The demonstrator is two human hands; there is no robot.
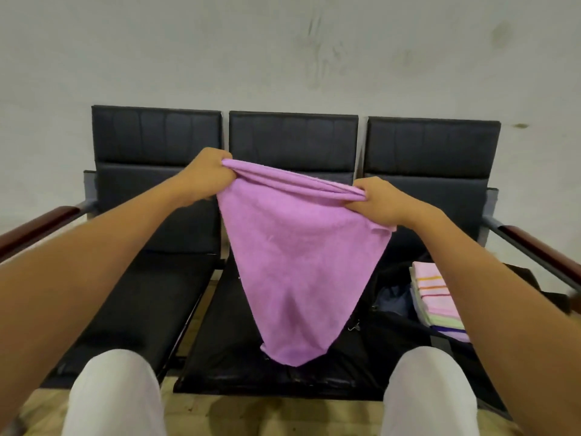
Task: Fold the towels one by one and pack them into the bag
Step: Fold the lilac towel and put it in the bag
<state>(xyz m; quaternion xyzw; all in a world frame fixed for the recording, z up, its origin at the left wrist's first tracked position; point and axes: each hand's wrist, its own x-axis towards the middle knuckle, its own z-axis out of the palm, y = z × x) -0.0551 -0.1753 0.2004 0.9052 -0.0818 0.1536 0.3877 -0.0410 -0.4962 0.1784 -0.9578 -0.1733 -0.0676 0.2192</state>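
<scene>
At left of centre the left hand (206, 171) has its fingers curled tight round one bunched top corner of a soft lilac towel (298, 262), likely to spread it for folding. The cloth hangs mid-frame in a limp triangle above the black padded bench (151, 297). At right the right hand (377, 199) pinches the other corner; lower right, folded striped towels (437, 300) sit in what seems a dark open bag (396, 328).
</scene>
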